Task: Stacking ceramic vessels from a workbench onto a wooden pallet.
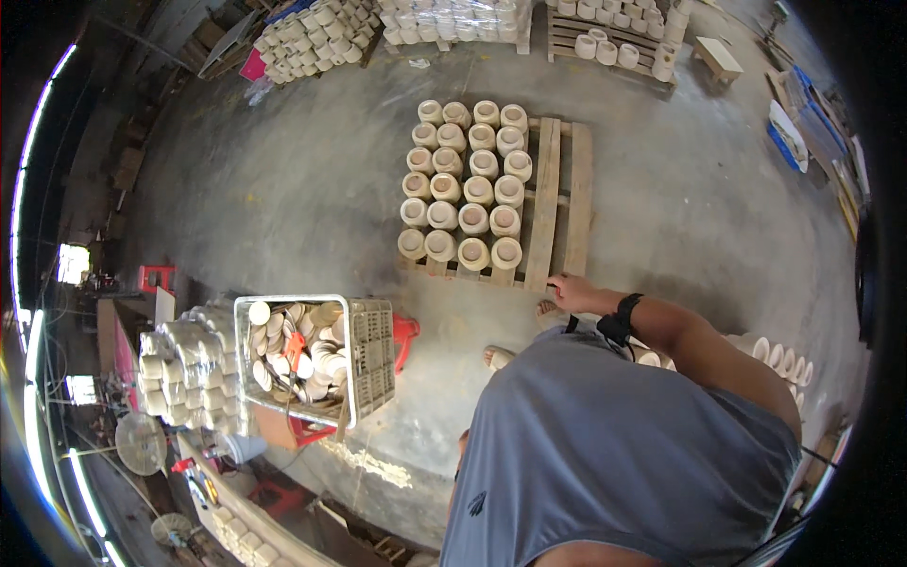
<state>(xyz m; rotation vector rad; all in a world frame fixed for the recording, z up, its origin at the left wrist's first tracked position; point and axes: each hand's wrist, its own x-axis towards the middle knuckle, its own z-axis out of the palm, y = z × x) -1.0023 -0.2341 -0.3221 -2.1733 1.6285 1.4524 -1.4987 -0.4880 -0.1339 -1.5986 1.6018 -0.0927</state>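
My right hand (pixel 568 292) hangs over the near edge of a wooden pallet (pixel 545 189), with a dark band on its wrist. The fingers look loosely apart and nothing shows in them; whether they touch the pallet I cannot tell. Pale, rounded pot-like pieces (pixel 474 220) stand in rows on the pallet, and bare slats show along its right side. Of my left hand (pixel 463 442) only a sliver of skin shows beside my grey shirt; its fingers are hidden.
To the left, a white crate (pixel 376 364) holds many pale discs and a red-orange tool (pixel 295 351). A red stool (pixel 406 342) stands behind it. Wrapped stacks (pixel 194 364) sit farther left. More loaded pallets (pixel 605 49) line the far side. Pale cylinders (pixel 780 360) lie at my right.
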